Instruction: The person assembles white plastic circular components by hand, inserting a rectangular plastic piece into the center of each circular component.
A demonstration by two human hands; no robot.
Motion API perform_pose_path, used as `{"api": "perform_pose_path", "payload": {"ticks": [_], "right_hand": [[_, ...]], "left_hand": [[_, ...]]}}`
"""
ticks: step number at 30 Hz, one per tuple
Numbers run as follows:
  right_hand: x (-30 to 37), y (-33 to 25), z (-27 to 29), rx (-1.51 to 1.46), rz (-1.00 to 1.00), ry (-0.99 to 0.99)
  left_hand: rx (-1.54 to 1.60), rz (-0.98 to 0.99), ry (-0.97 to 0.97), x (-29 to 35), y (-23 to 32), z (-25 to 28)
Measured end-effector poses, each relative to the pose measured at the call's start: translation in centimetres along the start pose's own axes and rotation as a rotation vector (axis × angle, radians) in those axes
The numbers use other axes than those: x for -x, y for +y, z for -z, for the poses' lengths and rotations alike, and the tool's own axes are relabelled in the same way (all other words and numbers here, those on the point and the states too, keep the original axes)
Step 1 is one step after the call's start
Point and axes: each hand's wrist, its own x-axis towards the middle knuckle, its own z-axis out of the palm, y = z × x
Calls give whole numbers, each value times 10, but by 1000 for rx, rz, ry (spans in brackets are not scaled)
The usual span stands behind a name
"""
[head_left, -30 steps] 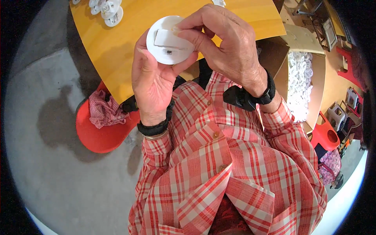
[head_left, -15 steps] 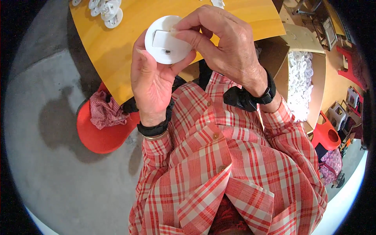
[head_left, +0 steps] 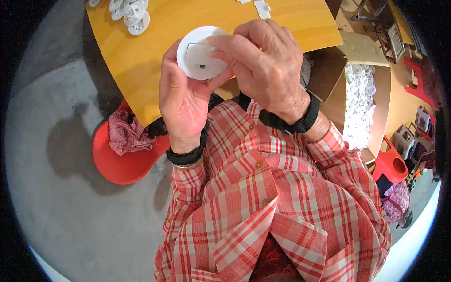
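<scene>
My left hand holds a round white disc up over the near edge of the yellow table, and my right hand pinches its right side and hides part of it. More white discs lie far on the table. A red stool with a checked cloth sits at my left, and a box of white parts at my right.

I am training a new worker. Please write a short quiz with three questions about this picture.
1. True or false: both hands touch the round white disc.
2. What lies on the red stool? A) a checked cloth B) a hammer C) a cup
3. Where are more white parts piled on the wooden table?

Key: 1. True: the left hand holds it from below and the right hand pinches it from the side. 2. A, the checked cloth. 3. The pile of white parts is at the far left edge.
</scene>
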Motion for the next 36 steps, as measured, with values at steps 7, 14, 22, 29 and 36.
{"api": "perform_pose_path", "payload": {"ticks": [7,14,22,29,36], "right_hand": [[-4,-2,-8,-237,-309,-21],[-2,7,-2,-302,-306,-220],[3,6,-9,-554,-464,-186],[4,-4,-10,-485,-547,-115],[4,-7,-6,-422,-553,-122]], "left_hand": [[-164,-18,92,-1,3,-5],[-457,-18,183,-1,5,-9],[-534,172,122,2,14,-12],[-580,138,116,4,5,-22],[-602,132,114,5,4,-23]]}}
